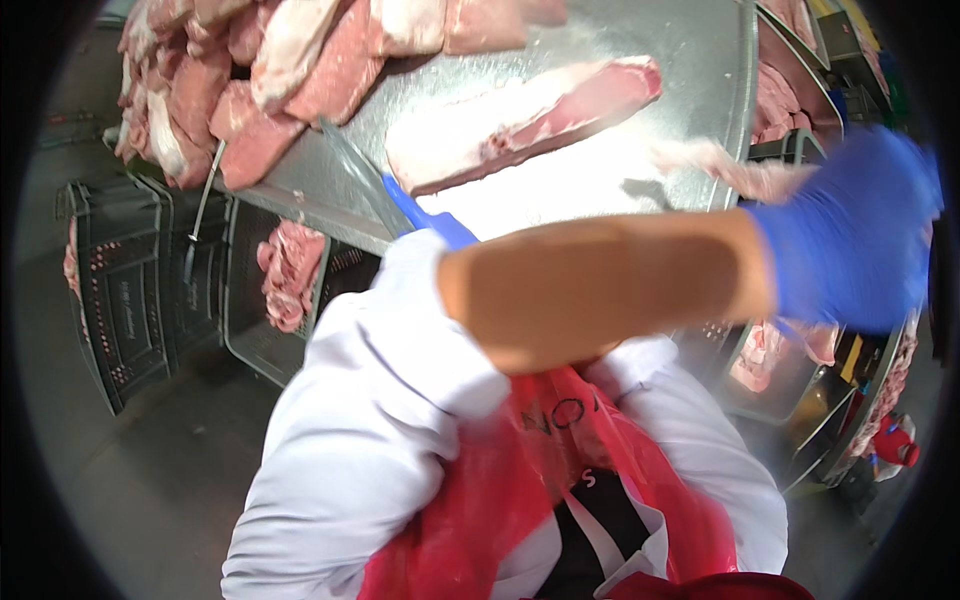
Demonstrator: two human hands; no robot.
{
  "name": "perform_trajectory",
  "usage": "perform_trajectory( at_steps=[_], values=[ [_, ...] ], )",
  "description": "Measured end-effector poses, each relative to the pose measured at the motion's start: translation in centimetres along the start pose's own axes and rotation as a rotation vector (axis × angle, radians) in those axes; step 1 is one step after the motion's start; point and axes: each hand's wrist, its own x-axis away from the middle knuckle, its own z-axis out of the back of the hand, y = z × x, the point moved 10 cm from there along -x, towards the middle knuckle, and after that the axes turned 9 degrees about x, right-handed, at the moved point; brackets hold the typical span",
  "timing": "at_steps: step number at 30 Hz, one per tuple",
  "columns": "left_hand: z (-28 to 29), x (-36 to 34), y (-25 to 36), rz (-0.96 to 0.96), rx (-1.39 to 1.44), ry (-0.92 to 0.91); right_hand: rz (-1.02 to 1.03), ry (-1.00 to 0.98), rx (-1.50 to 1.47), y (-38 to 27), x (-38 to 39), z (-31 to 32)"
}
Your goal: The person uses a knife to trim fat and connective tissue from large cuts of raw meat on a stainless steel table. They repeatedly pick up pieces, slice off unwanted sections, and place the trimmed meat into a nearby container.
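Blue-gloved at the left hand [850,235] and, through blur, apparently closed on a pale meat strip [725,170], stretched lengthwise leftward over the table [690,60]. Cannot tell the mostly covered right hand's [457,231] grip, farther off beside the knife [402,197].

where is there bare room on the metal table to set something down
Mainly far right on the metal table, between the meat slab and the right edge. A narrower bare gap lies between that slab and the meat pile, with the knife blade at its near end. Crowded: far left, under the pile, and near right, around the left hand.
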Motion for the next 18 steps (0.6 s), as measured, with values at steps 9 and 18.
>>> perform_trajectory(
  at_steps=[9, 18],
  values=[
    [28.0, 19.3, -7.6, 0.821, -0.754, -0.137, 0.017, -0.231, 0.157, 7.4, 17.5, 12.1],
    [26.1, 29.0, -11.8, 0.677, -1.355, -0.704, -0.233, 0.008, 0.202, 10.5, 21.6, 15.0]
  ],
)
